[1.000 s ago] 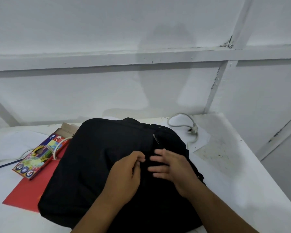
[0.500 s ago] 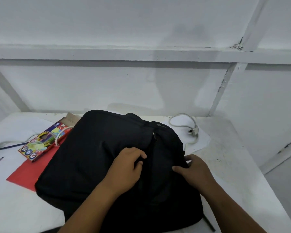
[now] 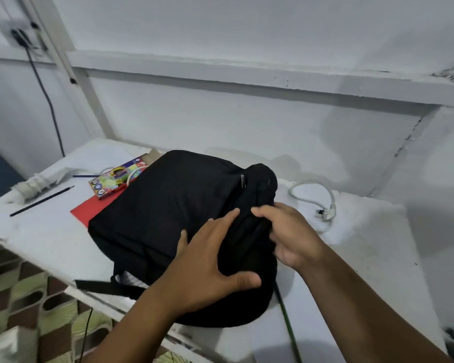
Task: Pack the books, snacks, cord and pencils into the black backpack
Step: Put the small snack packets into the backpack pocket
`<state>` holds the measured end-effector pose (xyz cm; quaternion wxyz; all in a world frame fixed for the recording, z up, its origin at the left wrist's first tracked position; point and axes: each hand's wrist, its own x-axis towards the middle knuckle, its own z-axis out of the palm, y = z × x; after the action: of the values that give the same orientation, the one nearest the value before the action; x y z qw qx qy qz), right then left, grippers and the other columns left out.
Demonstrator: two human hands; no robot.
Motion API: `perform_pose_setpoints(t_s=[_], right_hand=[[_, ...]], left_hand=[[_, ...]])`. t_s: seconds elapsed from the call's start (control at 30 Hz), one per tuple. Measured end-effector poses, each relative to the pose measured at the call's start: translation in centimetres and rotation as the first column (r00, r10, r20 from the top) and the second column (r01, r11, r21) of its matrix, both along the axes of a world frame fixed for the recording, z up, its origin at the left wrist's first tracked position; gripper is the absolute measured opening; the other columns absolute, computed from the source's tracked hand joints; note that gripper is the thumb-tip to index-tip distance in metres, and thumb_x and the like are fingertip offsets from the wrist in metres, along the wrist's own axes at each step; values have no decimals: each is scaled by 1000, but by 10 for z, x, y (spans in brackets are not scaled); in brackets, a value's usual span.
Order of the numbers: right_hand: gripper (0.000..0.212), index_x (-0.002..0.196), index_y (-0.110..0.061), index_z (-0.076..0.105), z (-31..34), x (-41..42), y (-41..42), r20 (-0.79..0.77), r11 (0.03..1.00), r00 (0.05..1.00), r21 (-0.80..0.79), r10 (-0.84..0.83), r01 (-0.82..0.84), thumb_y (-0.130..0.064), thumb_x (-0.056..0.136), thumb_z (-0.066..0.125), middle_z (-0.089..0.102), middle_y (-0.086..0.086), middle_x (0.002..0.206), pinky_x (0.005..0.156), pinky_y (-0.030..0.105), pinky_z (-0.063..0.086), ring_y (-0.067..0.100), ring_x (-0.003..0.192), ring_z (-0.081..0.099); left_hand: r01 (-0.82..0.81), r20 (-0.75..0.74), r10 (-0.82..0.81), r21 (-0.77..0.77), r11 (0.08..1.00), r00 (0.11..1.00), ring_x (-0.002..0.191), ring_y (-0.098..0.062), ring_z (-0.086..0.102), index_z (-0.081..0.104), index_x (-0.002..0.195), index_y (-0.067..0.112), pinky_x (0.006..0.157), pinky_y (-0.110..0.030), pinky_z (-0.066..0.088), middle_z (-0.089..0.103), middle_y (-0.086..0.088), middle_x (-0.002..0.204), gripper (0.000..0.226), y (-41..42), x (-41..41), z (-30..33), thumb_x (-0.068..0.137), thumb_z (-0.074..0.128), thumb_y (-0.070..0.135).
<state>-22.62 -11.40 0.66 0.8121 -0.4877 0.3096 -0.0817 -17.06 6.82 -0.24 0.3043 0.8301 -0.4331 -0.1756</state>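
Observation:
The black backpack point(image 3: 168, 210) lies flat on the white table point(image 3: 364, 258), its zipper pull point(image 3: 243, 181) near the top. My left hand point(image 3: 210, 263) presses flat on the bag's near part, fingers spread. My right hand point(image 3: 288, 231) grips a fold of the bag's fabric at its right side. A colourful pencil box point(image 3: 116, 180) and a red book point(image 3: 89, 208) lie partly under the bag's left edge. A loose dark pencil point(image 3: 41, 201) lies at the left. A white cord with a plug point(image 3: 323, 205) curls to the right of the bag.
A white coiled cable point(image 3: 32, 186) sits at the table's far left. A dark cable point(image 3: 47, 100) hangs down the white wall from a socket. Patterned flooring point(image 3: 24, 297) shows below the table's near-left edge. A thin green stick point(image 3: 288, 326) leans by the bag's near end.
The view swung left and tilted. My right hand moved from the bag's right edge onto its fabric and gripped a fold. My left hand uncurled and spread flat on the bag.

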Motion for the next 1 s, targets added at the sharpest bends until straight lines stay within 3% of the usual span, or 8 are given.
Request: perform_pose_setpoints(t_s=[0.13, 0.27, 0.33, 0.4, 0.53, 0.67, 0.8, 1.0], right_hand=[[18, 107, -4, 68, 20, 19, 10, 28, 998, 999, 61, 17, -19, -7, 91, 64, 76, 14, 95, 66, 31, 59, 23, 81, 75], [20, 111, -5, 67, 30, 29, 19, 84, 997, 995, 49, 60, -64, -9, 91, 66, 76, 12, 99, 70, 33, 60, 24, 87, 75], [17, 109, -5, 68, 32, 29, 21, 130, 995, 986, 2, 100, -101, -9, 92, 66, 77, 10, 98, 69, 30, 59, 22, 88, 75], [16, 109, -5, 68, 33, 27, 22, 174, 986, 971, -76, 162, -151, -10, 94, 65, 76, 9, 100, 70, 27, 58, 20, 90, 75], [31, 125, -12, 60, 22, 17, 11, 150, 938, 959, -291, 239, -188, -17, 95, 65, 75, 4, 102, 79, 31, 60, 17, 96, 73], [25, 115, -32, 65, -6, 3, -16, 8, 757, 983, -639, 182, -134, -21, 92, 64, 75, -6, 90, 87, 32, 55, 10, 90, 71], [16, 105, -35, 64, -48, -12, -23, -153, 524, 969, -819, 194, -234, -25, 93, 65, 69, -13, 94, 74, 13, 51, 5, 87, 67], [85, 139, -32, 47, -111, -21, 4, -590, 20, 769, -790, 248, -613, -69, 67, 71, 53, -10, 128, 102, 36, 40, 15, 123, 45]], left_hand=[[-173, 143, 175, -23, 985, 974, 154, -11, 2, -29, 144, 57, 116, -68, 7, 0, 29, 161, 143, 1, -23, 13, 46, 69, 91], [-240, 275, 291, -202, 949, 916, 148, -15, 27, -21, 150, 51, 107, -60, 42, 14, 21, 160, 132, 4, -30, 4, 64, 77, 68], [-248, 363, 341, -279, 928, 867, 119, -14, 57, -12, 155, 47, 77, -39, 59, 30, 13, 153, 117, 4, -27, -6, 77, 75, 42], [-276, 398, 402, -338, 900, 825, 91, -20, 65, -4, 157, 44, 57, -38, 56, 45, 5, 141, 106, 6, -17, -15, 82, 67, 21], [-285, 309, 445, -447, 848, 840, 114, -18, 61, 21, 158, 30, 92, -22, 50, 61, -3, 129, 90, 18, 10, -18, 82, 61, 6], [-268, 261, 456, -529, 805, 851, 120, 10, 53, 48, 147, 12, 103, -10, 38, 61, 7, 126, 71, 24, 31, -8, 83, 67, -12], [-275, 233, 489, -595, 756, 840, 121, 5, 57, 64, 131, 12, 103, -13, 42, 65, 12, 124, 53, 28, 47, 3, 85, 68, -12], [-366, 111, 540, -622, 693, 834, 113, 12, 59, 68, 124, 18, 95, -4, 40, 70, 19, 115, 41, 27, 62, 23, 89, 67, -4]])
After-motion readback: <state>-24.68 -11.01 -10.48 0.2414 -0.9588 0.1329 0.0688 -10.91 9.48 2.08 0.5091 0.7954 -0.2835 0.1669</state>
